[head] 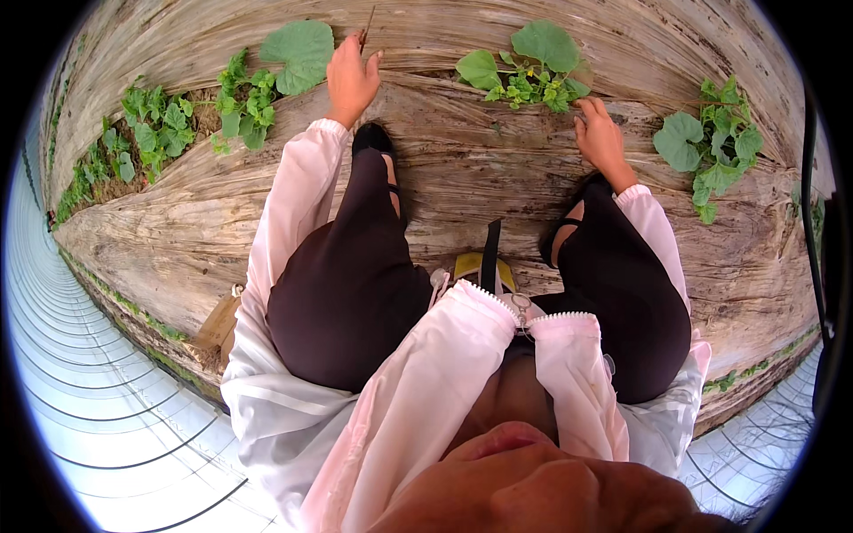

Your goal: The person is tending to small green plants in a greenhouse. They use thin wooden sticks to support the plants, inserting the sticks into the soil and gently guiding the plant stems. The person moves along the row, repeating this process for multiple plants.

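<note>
My left hand point(353, 81) is at the upper left, just right of a broad round green leaf point(303, 54). A thin brown stick point(366, 30) projects from between its thumb and fingers; the exact grip is partly hidden. My right hand point(600, 136) reaches to the lower right edge of a low leafy plant point(533, 76) with small yellow flowers. Its fingertips are beside a leaf point(574, 86), and I cannot tell whether they touch it. Thumb and forefinger stand apart with nothing visible between them. The plant grows through a gap in the brown, wrinkled ground cover point(466, 153).
More leafy plants grow in a strip of bare soil point(206, 113) at the left. Another plant point(720, 143) stands at the right. My black shoes point(373, 140) rest on the cover. A yellow object point(468, 265) lies between my legs, and a brown object point(218, 326) is at lower left.
</note>
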Demonstrator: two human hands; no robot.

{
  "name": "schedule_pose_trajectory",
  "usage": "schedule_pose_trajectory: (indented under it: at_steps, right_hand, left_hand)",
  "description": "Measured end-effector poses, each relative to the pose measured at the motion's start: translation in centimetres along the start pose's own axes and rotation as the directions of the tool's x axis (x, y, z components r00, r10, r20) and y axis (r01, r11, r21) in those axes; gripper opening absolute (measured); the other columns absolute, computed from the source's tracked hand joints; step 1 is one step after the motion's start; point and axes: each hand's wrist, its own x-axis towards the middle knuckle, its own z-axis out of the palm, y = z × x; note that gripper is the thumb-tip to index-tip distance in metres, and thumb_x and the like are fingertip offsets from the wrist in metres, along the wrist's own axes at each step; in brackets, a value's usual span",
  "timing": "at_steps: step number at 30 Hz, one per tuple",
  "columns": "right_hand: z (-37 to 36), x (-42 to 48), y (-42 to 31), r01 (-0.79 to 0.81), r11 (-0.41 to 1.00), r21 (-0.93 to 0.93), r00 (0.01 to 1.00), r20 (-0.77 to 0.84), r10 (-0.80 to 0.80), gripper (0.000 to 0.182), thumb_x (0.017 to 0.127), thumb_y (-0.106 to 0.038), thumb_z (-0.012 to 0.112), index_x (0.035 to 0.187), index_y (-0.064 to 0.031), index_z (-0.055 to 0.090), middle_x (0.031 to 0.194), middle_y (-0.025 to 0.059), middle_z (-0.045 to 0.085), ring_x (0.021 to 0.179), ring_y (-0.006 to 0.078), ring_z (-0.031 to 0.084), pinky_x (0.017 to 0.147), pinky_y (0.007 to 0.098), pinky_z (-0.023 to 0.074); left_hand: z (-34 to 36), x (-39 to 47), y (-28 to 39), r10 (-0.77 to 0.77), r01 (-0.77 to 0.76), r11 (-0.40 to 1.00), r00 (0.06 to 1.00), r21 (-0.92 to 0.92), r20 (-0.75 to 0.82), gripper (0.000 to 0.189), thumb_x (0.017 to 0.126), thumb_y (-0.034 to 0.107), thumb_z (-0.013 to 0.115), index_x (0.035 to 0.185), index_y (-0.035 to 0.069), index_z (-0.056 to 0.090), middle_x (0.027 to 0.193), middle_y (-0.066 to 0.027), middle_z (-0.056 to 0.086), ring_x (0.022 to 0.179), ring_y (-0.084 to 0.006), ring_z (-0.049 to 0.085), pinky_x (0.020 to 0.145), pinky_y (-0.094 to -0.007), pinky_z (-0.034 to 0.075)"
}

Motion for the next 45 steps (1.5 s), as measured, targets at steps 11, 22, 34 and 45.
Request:
schedule_pose_trajectory:
  at_steps: [11,22,34,45]
  right_hand:
    - [2.0,-0.7,0.8,0.129,0.992,-0.005,0.991,-0.038,-0.129,0.031,0.089,-0.011,0.062,0.119,-0.009,0.06,0.13,0.0091,0.057,0.096,0.0387,0.065,0.082,0.0486,0.0533]
    - [2.0,-0.6,1.0,0.099,0.993,-0.064,0.991,0.1,-0.092,0.042,0.09,-0.011,0.059,0.131,-0.0086,0.052,0.126,0.0111,0.058,0.097,0.0391,0.064,0.081,0.0489,0.0533]
    - [-0.2,0.3,2.8,0.115,0.991,0.07,0.901,0.412,-0.134,0.035,0.083,-0.018,0.063,0.117,-0.0078,0.066,0.12,0.0144,0.064,0.105,0.0391,0.062,0.089,0.049,0.0504]
    - [0.1,5.1,-0.9,-0.227,0.944,0.241,0.778,0.628,0.026,0.04,0.081,-0.032,0.067,0.092,0.0063,0.063,0.082,0.0179,0.066,0.076,0.0313,0.06,0.07,0.0419,0.0466]
  left_hand:
    - [-7.3,7.1,3.1,-0.121,0.087,0.893,0.991,-0.442,-0.049,0.015,0.101,0.006,0.054,0.105,-0.002,0.067,0.083,-0.0061,0.071,0.078,-0.0107,0.067,0.071,-0.0235,0.051]
    - [1.1,-0.8,9.5,-0.187,0.468,0.867,0.623,-0.171,0.759,0.027,0.091,0.009,0.058,0.115,0.001,0.067,0.091,-0.0139,0.072,0.083,-0.0183,0.067,0.074,-0.03,0.05]
    - [5.3,-4.3,9.4,-0.206,0.406,0.914,0.416,0.021,0.886,0.042,0.088,0.029,0.064,0.122,0.005,0.064,0.109,-0.0203,0.07,0.099,-0.0357,0.068,0.087,-0.0426,0.051]
    - [1.3,-4.3,12.6,-0.093,0.27,0.963,0.395,-0.019,0.914,0.044,0.083,0.026,0.071,0.122,0.006,0.067,0.102,-0.0196,0.07,0.098,-0.0366,0.067,0.083,-0.0431,0.051]
